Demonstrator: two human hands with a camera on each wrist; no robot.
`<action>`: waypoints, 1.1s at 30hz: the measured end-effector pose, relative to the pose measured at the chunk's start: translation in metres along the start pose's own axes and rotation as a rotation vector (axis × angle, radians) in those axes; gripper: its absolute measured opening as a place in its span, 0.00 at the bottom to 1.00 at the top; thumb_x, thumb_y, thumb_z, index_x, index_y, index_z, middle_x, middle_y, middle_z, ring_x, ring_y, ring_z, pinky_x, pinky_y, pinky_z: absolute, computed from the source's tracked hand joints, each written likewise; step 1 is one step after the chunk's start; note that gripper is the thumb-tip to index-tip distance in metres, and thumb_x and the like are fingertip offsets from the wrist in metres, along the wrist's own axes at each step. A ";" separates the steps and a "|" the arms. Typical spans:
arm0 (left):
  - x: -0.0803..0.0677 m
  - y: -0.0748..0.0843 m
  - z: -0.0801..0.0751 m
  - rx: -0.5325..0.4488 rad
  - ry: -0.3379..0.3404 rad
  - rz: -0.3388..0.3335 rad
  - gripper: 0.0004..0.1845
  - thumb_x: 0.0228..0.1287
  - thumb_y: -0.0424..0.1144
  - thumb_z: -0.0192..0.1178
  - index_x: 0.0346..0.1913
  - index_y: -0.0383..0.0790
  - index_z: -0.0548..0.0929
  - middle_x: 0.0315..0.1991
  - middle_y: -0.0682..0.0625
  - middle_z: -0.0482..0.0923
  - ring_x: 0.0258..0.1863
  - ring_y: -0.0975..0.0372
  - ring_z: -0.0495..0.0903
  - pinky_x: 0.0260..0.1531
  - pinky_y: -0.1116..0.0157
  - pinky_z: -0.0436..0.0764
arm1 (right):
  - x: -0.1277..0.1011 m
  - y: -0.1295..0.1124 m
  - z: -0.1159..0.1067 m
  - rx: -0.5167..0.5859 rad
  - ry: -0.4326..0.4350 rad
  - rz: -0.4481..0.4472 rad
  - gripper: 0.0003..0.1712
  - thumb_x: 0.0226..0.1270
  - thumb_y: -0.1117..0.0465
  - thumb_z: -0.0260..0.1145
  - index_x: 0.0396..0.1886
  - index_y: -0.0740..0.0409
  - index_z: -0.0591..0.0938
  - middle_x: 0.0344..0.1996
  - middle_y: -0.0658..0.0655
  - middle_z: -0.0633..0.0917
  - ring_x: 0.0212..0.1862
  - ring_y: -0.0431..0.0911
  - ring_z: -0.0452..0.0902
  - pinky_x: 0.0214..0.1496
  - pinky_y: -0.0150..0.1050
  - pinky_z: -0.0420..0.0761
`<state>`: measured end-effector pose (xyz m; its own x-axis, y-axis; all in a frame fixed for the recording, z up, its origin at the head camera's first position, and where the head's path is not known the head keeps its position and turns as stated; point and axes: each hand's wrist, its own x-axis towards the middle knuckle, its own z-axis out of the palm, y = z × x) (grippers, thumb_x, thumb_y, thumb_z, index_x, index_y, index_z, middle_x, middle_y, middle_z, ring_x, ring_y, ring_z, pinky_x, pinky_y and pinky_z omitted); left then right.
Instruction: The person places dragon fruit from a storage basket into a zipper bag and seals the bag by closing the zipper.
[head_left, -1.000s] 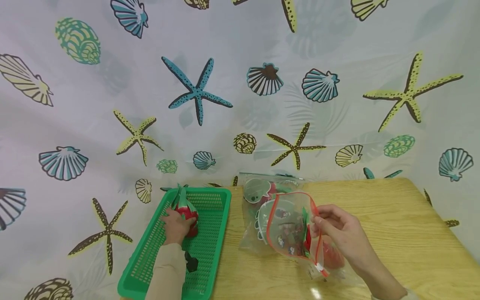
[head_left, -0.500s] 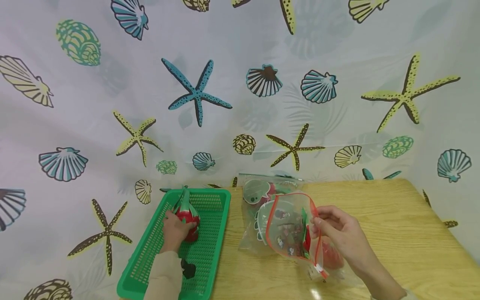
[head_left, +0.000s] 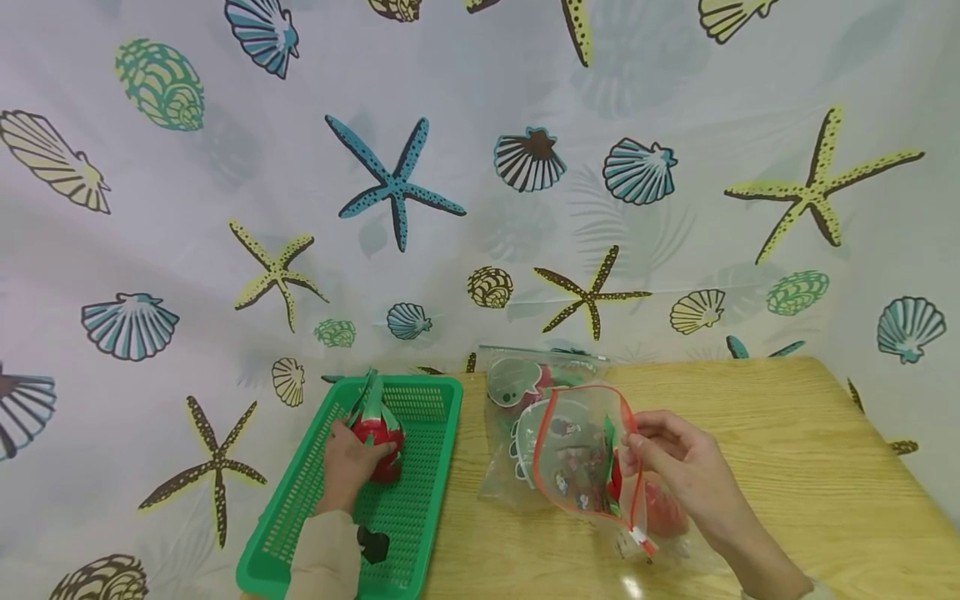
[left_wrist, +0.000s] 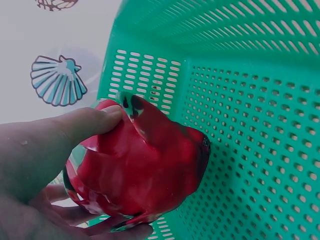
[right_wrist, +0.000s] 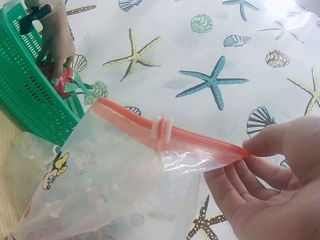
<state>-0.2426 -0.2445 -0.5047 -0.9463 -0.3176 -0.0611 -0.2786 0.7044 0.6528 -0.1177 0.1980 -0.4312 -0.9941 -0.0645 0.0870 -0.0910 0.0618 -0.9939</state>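
Observation:
In the green basket (head_left: 429, 492), my left hand (head_left: 351, 462) grips a glossy red dragon fruit (head_left: 384, 462) with green leaf tips. The left wrist view shows my thumb on one side of the dragon fruit (left_wrist: 140, 165) and fingers curled beneath it. My right hand (head_left: 686, 467) pinches the orange-red rim of a clear slider zip bag (head_left: 570, 442), whose mouth gapes. The bag's white slider (right_wrist: 161, 131) sits along the rim in the right wrist view. Inside this bag lies a red item with green leaves (head_left: 663, 508), partly hidden by the plastic and my hand.
Another clear zip bag (head_left: 498, 483) with printed shapes lies behind the open one, its contents hard to make out. Both bags lie on a wooden table (head_left: 810, 467), right of the basket. A sheet (head_left: 450, 83) patterned with shells and starfish hangs behind.
The dragon fruit has shifted slightly to the right within the basket, and its leafy top stands straighter. My left hand has moved with it. The right hand and the bag look unchanged.

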 end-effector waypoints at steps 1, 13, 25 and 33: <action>-0.001 0.001 0.000 0.000 -0.002 0.003 0.50 0.54 0.45 0.72 0.70 0.28 0.53 0.61 0.26 0.65 0.61 0.35 0.68 0.56 0.39 0.76 | 0.000 0.000 0.000 0.002 0.000 0.001 0.21 0.74 0.56 0.60 0.56 0.69 0.73 0.35 0.53 0.85 0.35 0.46 0.84 0.41 0.40 0.87; -0.012 0.010 -0.007 0.010 -0.010 0.028 0.50 0.54 0.48 0.72 0.71 0.31 0.54 0.60 0.29 0.67 0.59 0.38 0.71 0.55 0.40 0.77 | 0.000 0.001 0.000 0.012 -0.007 -0.010 0.21 0.75 0.57 0.60 0.56 0.70 0.73 0.36 0.53 0.84 0.36 0.45 0.84 0.42 0.39 0.87; -0.025 0.026 -0.018 -0.022 -0.028 0.053 0.51 0.55 0.51 0.71 0.74 0.34 0.53 0.63 0.32 0.68 0.60 0.40 0.70 0.53 0.42 0.80 | 0.000 0.001 0.001 0.015 -0.006 -0.001 0.21 0.75 0.56 0.60 0.56 0.69 0.73 0.35 0.53 0.84 0.35 0.45 0.83 0.41 0.38 0.86; -0.031 0.033 -0.022 -0.049 -0.029 0.080 0.52 0.55 0.54 0.71 0.74 0.36 0.53 0.64 0.33 0.69 0.60 0.42 0.72 0.52 0.44 0.81 | 0.000 0.001 0.001 0.019 -0.006 -0.001 0.21 0.75 0.56 0.60 0.56 0.69 0.73 0.35 0.54 0.84 0.36 0.45 0.83 0.42 0.39 0.86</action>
<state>-0.2189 -0.2252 -0.4648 -0.9697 -0.2426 -0.0282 -0.1939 0.6944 0.6930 -0.1175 0.1973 -0.4325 -0.9936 -0.0710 0.0876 -0.0907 0.0424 -0.9950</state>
